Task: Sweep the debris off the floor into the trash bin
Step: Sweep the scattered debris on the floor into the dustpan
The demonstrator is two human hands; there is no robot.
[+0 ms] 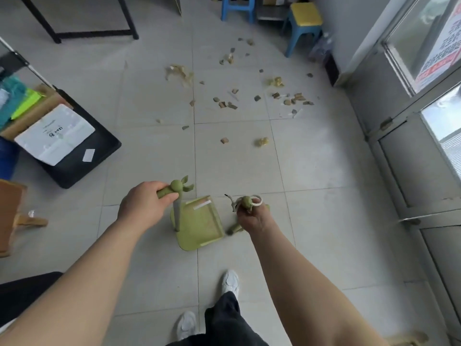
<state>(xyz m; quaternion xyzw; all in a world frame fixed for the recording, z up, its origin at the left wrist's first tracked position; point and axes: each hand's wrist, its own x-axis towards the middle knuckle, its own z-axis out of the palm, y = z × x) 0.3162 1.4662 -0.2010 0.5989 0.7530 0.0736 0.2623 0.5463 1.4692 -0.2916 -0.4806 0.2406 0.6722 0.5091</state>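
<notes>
Left hand [144, 203]: fingers curled around the green grip at the top of the dustpan handle [177, 216]. The handle runs down to the green dustpan [199, 227], which sits on the tiled floor [311, 171] directly in front of the person. The pan's interior holds no visible debris.

Right hand [252, 218]: closed in a fist around the top end of the broom [246, 202]. A white loop [257, 199] hangs from the broom's tip, just above the fingers. The hand hides most of the broom; a green part of it shows on the floor just beside the dustpan's right edge.

Debris [222, 104]: brown, grey and yellowish scraps lie scattered across the floor tiles ahead, well apart from the dustpan. A few loose pieces lie nearer, between the main scatter and the pan.

Bin [99, 156]: black, positioned at the left, with a white sheet [55, 136] and cardboard lying in it.

A blue stool with a yellow seat [305, 13] stands beyond the debris, near the wall. Two white shoes [230, 280] are visible at the bottom.
</notes>
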